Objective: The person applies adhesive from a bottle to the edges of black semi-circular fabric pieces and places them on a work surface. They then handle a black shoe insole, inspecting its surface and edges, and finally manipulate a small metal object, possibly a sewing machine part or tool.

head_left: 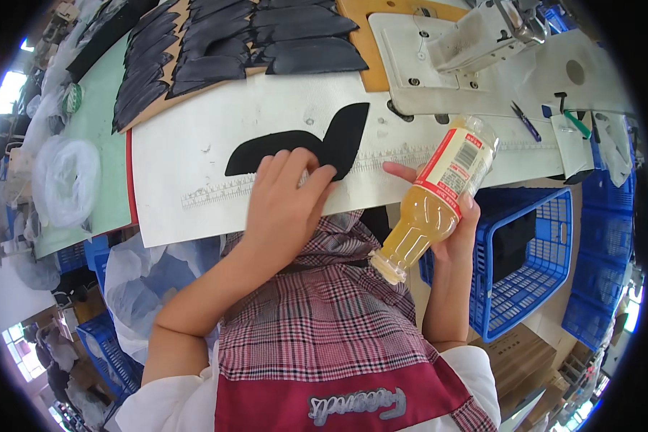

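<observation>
On the white tabletop (pixel 187 151) lies a flat black cut piece (pixel 277 146), curved, with one wing angled up to the right. My left hand (pixel 284 198) is on its near edge, fingers bent and thumb tip against the black material; the exact grip is partly hidden behind the fingers. In my right hand (pixel 462 227) is a clear bottle of yellow liquid (pixel 428 209) with a red and cream label. The bottle is tilted, its neck pointing down toward my apron (pixel 324 317), and my right fingers wrap round its body. A printed ruler scale (pixel 219 193) runs along the table under the piece.
Rows of stacked black pieces (pixel 216 50) lie on a board at the far left. A sewing machine (pixel 475 43) stands far right, with a dark pen (pixel 527 121) and a green-handled tool (pixel 577 124) nearby. Blue baskets (pixel 529 259) stand right, below table height; a plastic bag (pixel 147 288) hangs left.
</observation>
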The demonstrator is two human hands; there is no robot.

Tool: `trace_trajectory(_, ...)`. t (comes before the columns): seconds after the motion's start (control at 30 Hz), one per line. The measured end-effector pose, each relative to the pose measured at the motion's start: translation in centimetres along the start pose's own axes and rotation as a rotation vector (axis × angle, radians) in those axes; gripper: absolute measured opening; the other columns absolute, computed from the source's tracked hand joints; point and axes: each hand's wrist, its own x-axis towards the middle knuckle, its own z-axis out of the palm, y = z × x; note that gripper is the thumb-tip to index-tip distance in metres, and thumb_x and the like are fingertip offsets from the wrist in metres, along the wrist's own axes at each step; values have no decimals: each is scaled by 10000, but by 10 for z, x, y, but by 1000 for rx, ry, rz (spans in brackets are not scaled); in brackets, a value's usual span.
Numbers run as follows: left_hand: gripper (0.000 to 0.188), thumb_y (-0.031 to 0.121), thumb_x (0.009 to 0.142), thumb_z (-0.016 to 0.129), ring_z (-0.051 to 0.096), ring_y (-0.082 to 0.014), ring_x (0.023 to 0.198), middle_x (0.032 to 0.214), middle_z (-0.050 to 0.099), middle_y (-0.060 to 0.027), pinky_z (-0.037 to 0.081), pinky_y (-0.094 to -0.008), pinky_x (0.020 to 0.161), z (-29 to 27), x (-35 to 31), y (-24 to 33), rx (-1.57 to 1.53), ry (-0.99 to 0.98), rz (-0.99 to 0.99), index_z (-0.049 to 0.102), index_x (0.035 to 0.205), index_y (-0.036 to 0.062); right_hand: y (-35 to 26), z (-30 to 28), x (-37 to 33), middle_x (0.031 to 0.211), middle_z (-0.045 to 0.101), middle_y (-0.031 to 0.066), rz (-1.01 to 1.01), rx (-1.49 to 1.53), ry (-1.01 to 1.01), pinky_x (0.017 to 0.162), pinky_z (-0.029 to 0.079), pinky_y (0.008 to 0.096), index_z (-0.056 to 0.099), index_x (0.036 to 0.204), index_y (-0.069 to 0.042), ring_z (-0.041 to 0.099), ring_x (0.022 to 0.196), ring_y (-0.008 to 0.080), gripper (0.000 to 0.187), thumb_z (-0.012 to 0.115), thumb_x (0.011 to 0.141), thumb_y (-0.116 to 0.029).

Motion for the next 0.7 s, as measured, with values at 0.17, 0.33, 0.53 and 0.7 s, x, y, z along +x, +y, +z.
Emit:
trace_trajectory(0.17, 185, 42, 734, 636, 506, -212, 589, 752, 533, -94, 401, -305, 546, -11, -30, -15, -106, -67, -182, 616, 918, 30, 1, -5, 3, 1200, 435, 347, -4, -6, -3, 654, 544, 272, 430, 1169, 44, 640, 819, 216, 688, 562, 747, -484)
trace_trajectory(0.33, 356, 35, 814, 572, 574, -104, 721, 857, 568, -55, 465, -210, 598, -20, -24, -6, -884, -176, -788, 528, 1166, 0, 2, -5, 8, 1131, 492, 332, -64, 24, 8, 645, 552, 277, 461, 1145, 49, 617, 920, 276, 673, 563, 747, -483)
trace_trajectory(0.53, 420, 23, 818, 568, 611, -124, 760, 862, 603, -104, 479, -198, 574, -20, -21, -13, -1252, -90, -965, 435, 1212, -37, 4, -6, 9, 1072, 536, 310, -72, 41, -13, 650, 555, 291, 489, 1126, 42, 587, 988, 315, 663, 571, 737, -489)
trace_trajectory(0.7, 283, 29, 822, 570, 609, -114, 698, 777, 623, -72, 483, -207, 608, -17, -17, -8, -771, -64, -811, 529, 1096, -27, 6, -4, 11, 1098, 514, 326, -70, 32, -9, 664, 556, 302, 485, 1133, 38, 611, 934, 298, 677, 586, 721, -490)
